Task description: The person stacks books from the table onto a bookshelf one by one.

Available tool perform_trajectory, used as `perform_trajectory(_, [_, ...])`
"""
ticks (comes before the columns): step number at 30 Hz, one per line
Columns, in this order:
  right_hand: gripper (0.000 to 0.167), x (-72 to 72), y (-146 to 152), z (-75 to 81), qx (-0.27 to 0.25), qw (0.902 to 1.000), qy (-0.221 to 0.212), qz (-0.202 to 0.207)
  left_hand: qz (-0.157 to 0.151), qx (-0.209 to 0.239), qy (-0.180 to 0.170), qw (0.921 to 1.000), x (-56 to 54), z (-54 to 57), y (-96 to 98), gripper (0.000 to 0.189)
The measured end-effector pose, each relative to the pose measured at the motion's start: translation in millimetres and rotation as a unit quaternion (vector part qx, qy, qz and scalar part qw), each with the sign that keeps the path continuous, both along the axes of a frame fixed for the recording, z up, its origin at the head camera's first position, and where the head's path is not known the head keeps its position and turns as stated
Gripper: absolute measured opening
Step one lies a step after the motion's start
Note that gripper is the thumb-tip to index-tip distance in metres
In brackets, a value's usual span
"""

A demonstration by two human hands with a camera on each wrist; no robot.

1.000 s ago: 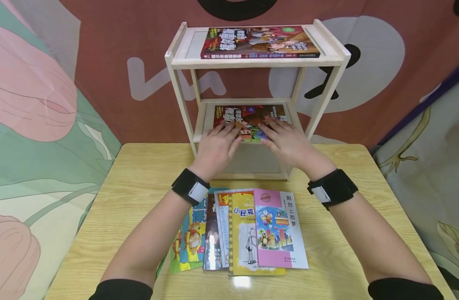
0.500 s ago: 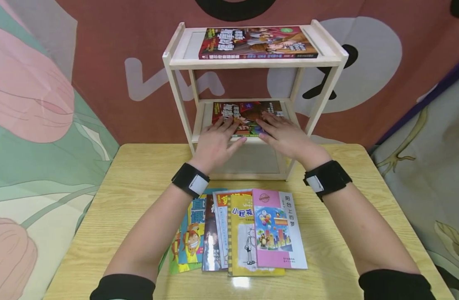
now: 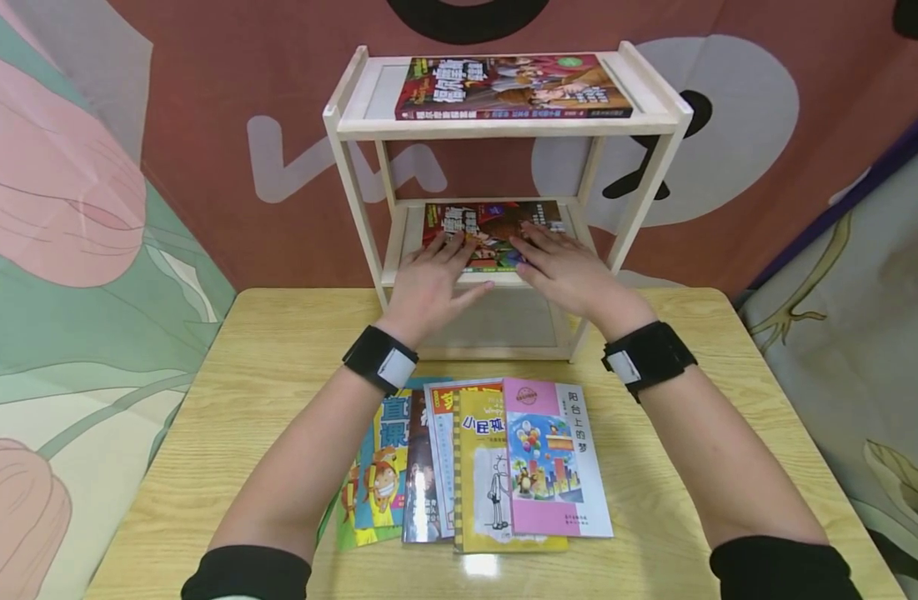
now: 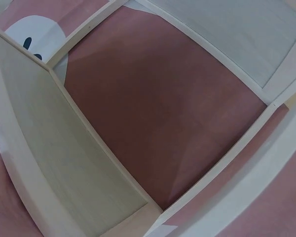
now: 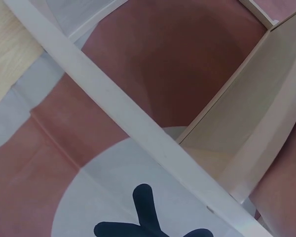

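Observation:
A dark, colourful comic-style book [image 3: 496, 225] lies flat on the middle shelf [image 3: 402, 250] of a pale wooden rack. My left hand [image 3: 431, 283] reaches in from the front, its fingers extended over the book's near left part and the thumb spread away. Over the near right part lies my right hand [image 3: 571, 271], fingers likewise straight. Both hands cover portions of the cover. A strip of shelf rim shows in front of the book's near edge. The wrist views show the rack's frame and panels, without the book.
A similar book [image 3: 514, 87] lies on the rack's top shelf [image 3: 383, 87]. Several books are fanned out on the wooden table [image 3: 263, 350] before the rack, including a pink-and-white one [image 3: 549, 467] and a yellow one [image 3: 481, 475]. A printed cloth [image 3: 203, 200] hangs behind.
The book on the middle shelf has slid slightly back from the shelf's front edge, under both hands. My left thumb has spread outward. The other books stay as they were.

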State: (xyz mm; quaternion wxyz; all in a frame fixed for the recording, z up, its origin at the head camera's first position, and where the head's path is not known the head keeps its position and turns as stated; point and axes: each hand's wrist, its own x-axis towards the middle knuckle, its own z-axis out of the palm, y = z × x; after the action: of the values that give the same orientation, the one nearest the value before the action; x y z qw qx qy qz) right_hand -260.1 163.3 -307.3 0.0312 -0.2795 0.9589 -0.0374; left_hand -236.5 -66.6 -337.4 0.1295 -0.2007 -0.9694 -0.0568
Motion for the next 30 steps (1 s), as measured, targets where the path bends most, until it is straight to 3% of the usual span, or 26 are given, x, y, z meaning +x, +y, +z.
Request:
perform_trajectory(7, [0.059, 1.2, 0, -3.1, -0.003, 0.9996, 0.027, -0.002, -0.002, -0.004, 0.029, 0.9996, 0.8, -5.5, 0.3, 0.082])
perform_trajectory(14, [0.058, 7.7, 0, -11.5, -0.045, 0.9946, 0.090, -0.026, 0.012, 0.018, 0.113, 0.9933, 5.9, -16.0, -0.1, 0.082])
perform_trajectory(18, [0.059, 11.9, 1, -19.4, -0.056, 0.9882, 0.139, -0.030, 0.020, 0.020, 0.142, 0.9895, 8.7, -21.6, 0.7, 0.079])
perform_trajectory(25, [0.053, 19.9, 9, -30.0, -0.092, 0.9763, 0.196, -0.010, 0.025, 0.026, 0.139, 0.9897, 18.7, -32.7, 1.2, 0.079])
perform_trajectory(30, [0.055, 28.0, 12, -34.3, -0.112, 0.9739, 0.197, 0.016, 0.026, 0.049, 0.120, 0.9911, 38.6, -40.9, -3.7, 0.081])
